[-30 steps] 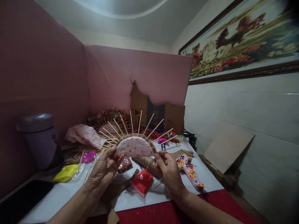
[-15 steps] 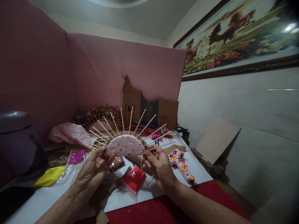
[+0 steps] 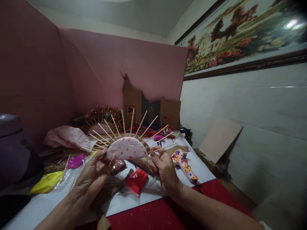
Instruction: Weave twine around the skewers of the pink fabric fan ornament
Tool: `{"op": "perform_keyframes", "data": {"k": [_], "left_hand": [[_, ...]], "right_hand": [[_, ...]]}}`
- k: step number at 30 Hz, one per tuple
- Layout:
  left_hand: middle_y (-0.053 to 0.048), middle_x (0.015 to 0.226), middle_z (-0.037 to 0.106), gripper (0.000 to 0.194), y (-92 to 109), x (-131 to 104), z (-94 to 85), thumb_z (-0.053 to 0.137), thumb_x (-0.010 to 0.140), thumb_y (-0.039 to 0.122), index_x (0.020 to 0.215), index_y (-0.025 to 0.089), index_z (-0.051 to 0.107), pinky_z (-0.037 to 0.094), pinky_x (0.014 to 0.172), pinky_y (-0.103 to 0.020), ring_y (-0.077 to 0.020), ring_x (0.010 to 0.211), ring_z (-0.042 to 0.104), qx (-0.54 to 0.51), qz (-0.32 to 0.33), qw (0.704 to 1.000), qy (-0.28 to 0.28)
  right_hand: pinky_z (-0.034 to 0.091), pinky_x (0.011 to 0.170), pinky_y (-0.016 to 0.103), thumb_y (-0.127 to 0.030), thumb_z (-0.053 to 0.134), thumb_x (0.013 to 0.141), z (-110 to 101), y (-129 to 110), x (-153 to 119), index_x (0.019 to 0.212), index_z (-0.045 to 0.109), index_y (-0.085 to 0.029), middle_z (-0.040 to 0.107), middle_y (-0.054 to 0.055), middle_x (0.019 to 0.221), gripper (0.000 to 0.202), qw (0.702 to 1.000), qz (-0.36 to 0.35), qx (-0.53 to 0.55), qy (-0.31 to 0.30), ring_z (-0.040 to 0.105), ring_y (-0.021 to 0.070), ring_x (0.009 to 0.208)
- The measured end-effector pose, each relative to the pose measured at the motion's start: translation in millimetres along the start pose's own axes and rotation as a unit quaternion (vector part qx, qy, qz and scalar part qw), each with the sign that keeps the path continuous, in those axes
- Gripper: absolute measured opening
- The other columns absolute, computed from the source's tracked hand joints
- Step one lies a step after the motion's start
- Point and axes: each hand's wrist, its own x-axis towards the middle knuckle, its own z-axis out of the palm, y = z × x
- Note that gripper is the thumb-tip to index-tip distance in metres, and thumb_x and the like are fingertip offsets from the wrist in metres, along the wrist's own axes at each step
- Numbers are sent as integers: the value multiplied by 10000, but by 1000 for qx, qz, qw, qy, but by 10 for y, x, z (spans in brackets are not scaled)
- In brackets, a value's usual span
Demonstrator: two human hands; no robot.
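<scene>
Between my two hands is a half-round craft piece [image 3: 127,148] faced with pale cloth with red-orange dots. Twine runs along its curved edge, and thin wooden sticks [image 3: 131,121] fan out from it. My left hand [image 3: 97,171] grips the left corner, thumb in front. At the right corner, my right hand [image 3: 165,169] pinches the edge beside the lowest stick; its exact contact is hard to make out. Below the piece lie a roll of twine [image 3: 144,163], a red clay packet [image 3: 137,181] and a brown packet [image 3: 119,166].
A flower-patterned glue gun [image 3: 184,166] lies right of my right hand. Yellow [image 3: 46,182] and magenta [image 3: 75,161] packets lie left. Behind are dotted cloth [image 3: 68,137], a similar decorated half-round piece [image 3: 100,119] and torn cardboard [image 3: 131,99]. A purple-grey container [image 3: 19,150] stands far left.
The view has turned slightly, so the scene sits a little further left and higher. Both hands keep the craft piece in nearly the same pose.
</scene>
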Motion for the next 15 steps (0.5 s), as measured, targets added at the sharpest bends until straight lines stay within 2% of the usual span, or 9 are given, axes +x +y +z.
{"op": "perform_keyframes", "data": {"k": [11,15], "left_hand": [[-45,754,613,178,23,-60,71,432,839,31,745,147,529,547,483,-164,-87,528,608,-2,3,1000,21],[-50,756,615,171,29,-64,68,433,834,29,757,150,528,541,464,-163,-100,549,621,1,-5,1000,9]], "right_hand": [[184,383,163,-400,632,767,4,9,-37,868,471,-200,368,-121,422,276,1000,-17,-17,-13,252,39,363],[190,389,165,-402,639,763,5,-3,-42,869,470,-197,360,-124,427,287,999,-30,-17,-24,259,36,370]]}}
